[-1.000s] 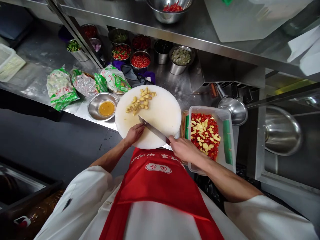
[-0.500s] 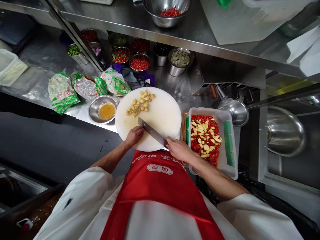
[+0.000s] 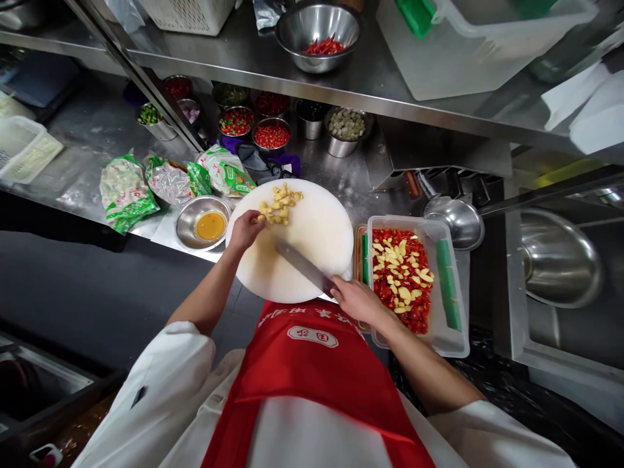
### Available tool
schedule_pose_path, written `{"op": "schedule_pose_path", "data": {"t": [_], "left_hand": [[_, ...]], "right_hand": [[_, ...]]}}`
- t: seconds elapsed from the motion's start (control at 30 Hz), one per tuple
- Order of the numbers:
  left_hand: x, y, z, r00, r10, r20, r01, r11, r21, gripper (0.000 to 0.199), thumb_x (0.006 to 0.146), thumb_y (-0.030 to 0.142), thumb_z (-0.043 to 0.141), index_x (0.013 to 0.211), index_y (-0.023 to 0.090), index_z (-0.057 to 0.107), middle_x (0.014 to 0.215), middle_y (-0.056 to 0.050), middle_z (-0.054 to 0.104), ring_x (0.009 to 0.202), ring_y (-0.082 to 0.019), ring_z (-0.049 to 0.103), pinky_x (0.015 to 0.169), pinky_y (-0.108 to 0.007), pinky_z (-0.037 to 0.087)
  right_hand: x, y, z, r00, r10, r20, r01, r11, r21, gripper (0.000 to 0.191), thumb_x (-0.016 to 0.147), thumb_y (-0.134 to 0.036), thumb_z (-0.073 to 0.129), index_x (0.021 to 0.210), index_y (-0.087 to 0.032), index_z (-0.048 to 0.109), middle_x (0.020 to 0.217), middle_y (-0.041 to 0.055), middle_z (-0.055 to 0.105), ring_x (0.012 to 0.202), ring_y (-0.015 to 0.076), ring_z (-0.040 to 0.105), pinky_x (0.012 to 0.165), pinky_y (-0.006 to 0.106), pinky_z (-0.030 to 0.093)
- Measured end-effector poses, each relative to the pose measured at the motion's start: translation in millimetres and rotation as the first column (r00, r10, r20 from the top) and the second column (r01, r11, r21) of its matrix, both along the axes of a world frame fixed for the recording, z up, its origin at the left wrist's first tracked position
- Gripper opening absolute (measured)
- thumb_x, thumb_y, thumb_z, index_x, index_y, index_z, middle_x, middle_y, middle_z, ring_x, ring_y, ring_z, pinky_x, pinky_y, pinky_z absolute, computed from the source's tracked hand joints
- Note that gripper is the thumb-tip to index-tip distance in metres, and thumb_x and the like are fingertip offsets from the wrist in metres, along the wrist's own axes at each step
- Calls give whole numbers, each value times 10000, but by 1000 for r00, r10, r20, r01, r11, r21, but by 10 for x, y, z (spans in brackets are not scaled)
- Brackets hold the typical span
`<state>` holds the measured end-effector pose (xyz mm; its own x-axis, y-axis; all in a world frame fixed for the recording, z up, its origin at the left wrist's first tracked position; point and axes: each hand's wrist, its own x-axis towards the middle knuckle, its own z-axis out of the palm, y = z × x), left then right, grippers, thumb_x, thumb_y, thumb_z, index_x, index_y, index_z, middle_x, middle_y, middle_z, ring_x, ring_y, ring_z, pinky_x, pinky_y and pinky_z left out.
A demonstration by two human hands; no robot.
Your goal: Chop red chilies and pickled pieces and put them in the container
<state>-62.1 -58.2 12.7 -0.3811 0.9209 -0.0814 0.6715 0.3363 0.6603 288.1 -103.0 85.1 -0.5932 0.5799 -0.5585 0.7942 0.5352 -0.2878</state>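
A round white cutting board point(image 3: 322, 208) lies at the counter's front edge. Pale yellow ginger pieces point(image 3: 283, 203) are heaped on its far left part. My left hand point(image 3: 246, 231) is at the near left side of this heap, its fingers pinched on a ginger piece at the edge. In my right hand point(image 3: 355, 299) is the handle of a cleaver point(image 3: 305, 265); its slightly blurred blade points up and left over the board. To the right, a clear plastic tub point(image 3: 461, 305) contains chopped red chillies point(image 3: 414, 318) with pale yellow slices on top.
A steel bowl of orange-brown liquid point(image 3: 182, 227) stands left of the board, near green-and-white plastic bags point(image 3: 127, 192). Behind are several steel pots, one with chopped red chillies point(image 3: 272, 136). A steel shelf point(image 3: 244, 75) overhangs the counter. Ladles point(image 3: 461, 224) lie at right.
My left hand has moved from the board's near edge up to the ginger heap and closed on a piece. The cleaver stays in my right hand, slightly shifted. The view has tilted up a little.
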Motion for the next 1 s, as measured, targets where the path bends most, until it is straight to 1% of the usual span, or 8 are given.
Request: {"op": "schedule_pose_path", "data": {"t": [0.07, 0.13, 0.23, 0.33, 0.43, 0.67, 0.8, 1.0], "left_hand": [[89, -188, -52, 993, -29, 114, 21, 997, 77, 349, 822, 386, 626, 1086, 158, 608, 913, -48, 695, 787, -177, 638, 717, -281, 512], [219, -427, -159, 985, -140, 104, 121, 978, 172, 311, 846, 336, 588, 1108, 169, 582, 1063, -72, 685, 902, -181, 648, 797, -300, 527], [379, -777, -335, 935, -350, -63, 355, 909, 217, 266, 843, 185, 526, 1100, 175, 591, 1240, -116, 624, 1126, -224, 596, 952, -378, 500], [403, -1000, -405, 854, -472, -219, 510, 844, 168, 344, 824, 122, 518, 1154, 169, 604, 1276, -136, 596, 1187, -271, 544, 1000, -457, 465], [342, -1026, -352, 791, -563, -242, 604, 782, 154, 370, 860, 127, 501, 1214, 173, 598, 1264, -141, 584, 1142, -268, 545, 961, -450, 482], [271, -675, -157, 640, -742, -201, 766, 635, 97, 239, 969, 198, 428, 1041, 155, 652, 1124, -137, 612, 1041, -234, 575, 909, -380, 510], [289, -674, -146, 676, -724, -137, 737, 666, 116, 212, 970, 224, 444, 1024, 155, 637, 1145, -133, 591, 1010, -212, 600, 895, -356, 526], [475, -908, -334, 861, -504, -63, 508, 853, 119, 256, 862, 260, 648, 1096, 164, 617, 1187, -122, 540, 979, -196, 632, 853, -307, 563]], "right_hand": [[-21, 75, -37, 995, -93, 24, 92, 995, 34, 231, 1015, -307, 345, 1115, -200, 525, 938, 81, 733, 854, 233, 688, 615, 294, 304], [-14, 125, -44, 987, -152, 49, 149, 986, 70, 225, 1012, -291, 344, 1121, -190, 514, 925, 90, 735, 843, 243, 689, 610, 300, 295], [7, 131, -24, 988, -152, 41, 149, 986, 74, 203, 1000, -267, 359, 1115, -188, 506, 921, 91, 734, 833, 244, 688, 614, 303, 287], [21, 76, -1, 997, -82, -13, 82, 996, 24, 187, 986, -242, 386, 1128, -188, 495, 958, 87, 727, 855, 230, 681, 633, 295, 295], [25, 21, 37, 999, -14, -46, 14, 1000, -15, 202, 997, -226, 367, 1159, -173, 476, 1002, 103, 717, 865, 223, 674, 652, 292, 307], [-46, -25, 259, 999, 30, -29, -30, 1000, -9, 206, 1012, -245, 320, 1108, -167, 485, 912, 115, 716, 813, 236, 684, 636, 303, 312], [-78, -53, 318, 999, 17, -49, -17, 1000, -9, 205, 1008, -227, 314, 1105, -170, 485, 924, 115, 716, 817, 236, 686, 637, 304, 319], [-91, -118, 232, 998, -45, -38, 42, 998, -56, 204, 1007, -239, 335, 1114, -169, 494, 968, 116, 715, 850, 230, 685, 664, 298, 334]]}}
